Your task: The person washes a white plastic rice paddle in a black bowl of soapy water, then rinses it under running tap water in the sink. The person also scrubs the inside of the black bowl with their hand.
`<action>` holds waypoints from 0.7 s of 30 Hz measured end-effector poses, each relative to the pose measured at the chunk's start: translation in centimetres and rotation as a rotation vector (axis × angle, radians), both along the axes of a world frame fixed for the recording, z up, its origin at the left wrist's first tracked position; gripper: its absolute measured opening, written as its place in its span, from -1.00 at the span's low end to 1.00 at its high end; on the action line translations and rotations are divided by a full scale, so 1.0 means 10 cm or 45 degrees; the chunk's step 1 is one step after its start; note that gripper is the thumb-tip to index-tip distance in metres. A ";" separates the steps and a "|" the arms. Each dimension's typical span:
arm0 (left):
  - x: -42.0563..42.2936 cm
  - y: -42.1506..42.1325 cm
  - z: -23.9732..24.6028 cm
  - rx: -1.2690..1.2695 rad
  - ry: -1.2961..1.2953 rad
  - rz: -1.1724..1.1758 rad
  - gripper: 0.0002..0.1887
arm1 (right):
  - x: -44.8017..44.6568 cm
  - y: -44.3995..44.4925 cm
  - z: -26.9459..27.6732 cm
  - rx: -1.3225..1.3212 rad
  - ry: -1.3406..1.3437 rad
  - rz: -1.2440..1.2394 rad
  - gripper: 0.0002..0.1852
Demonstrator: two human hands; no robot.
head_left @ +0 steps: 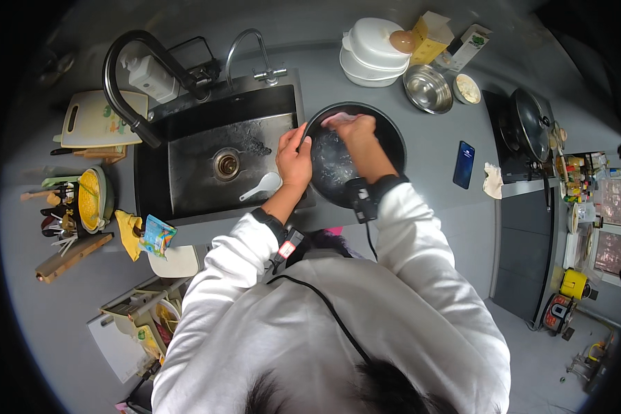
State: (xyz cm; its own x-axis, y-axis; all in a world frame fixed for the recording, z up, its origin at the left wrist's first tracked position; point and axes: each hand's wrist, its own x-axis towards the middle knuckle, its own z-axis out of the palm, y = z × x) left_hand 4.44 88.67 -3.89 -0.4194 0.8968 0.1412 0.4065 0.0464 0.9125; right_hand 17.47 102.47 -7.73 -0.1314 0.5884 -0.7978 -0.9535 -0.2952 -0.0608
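A wide black pan (336,168) stands on the counter at the right edge of the sink (202,186), its inside wet and shiny. My left hand (295,158) grips its left rim, thumb on the inner side. Inside the pan, near the far wall, my right hand (361,132) presses a pinkish cloth (338,120) against the surface; the fingers are partly blurred. A white spoon (265,185) lies in the sink below my left hand, near the drain (227,164).
A black faucet (134,103) arches over the sink's left side. Behind the pan stand white lidded containers (375,52), a steel bowl (428,89) and a small bowl of pale food (467,88). A phone (463,164) and a cloth (493,181) lie near the cooktop, which holds a lidded wok (530,124).
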 end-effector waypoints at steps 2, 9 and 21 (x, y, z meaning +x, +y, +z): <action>-0.01 0.00 -0.02 -0.012 -0.016 -0.001 -0.68 | 0.08 0.04 0.21 -0.041 -0.038 -0.048 -0.53; -0.03 0.02 -0.04 -0.003 -0.064 -0.036 -0.68 | -0.47 -0.67 0.64 0.400 -0.292 0.497 -0.77; 0.02 -0.01 0.04 0.001 -0.004 0.062 -0.59 | 0.65 -1.30 0.86 1.109 -1.510 3.220 -0.41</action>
State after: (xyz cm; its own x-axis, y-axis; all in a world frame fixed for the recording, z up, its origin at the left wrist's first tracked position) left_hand 4.69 88.61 -3.52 -0.4632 0.8750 0.1410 0.4011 0.0651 0.9137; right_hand 23.99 89.47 0.92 -0.4806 0.2268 -0.8471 0.8637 0.2894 -0.4126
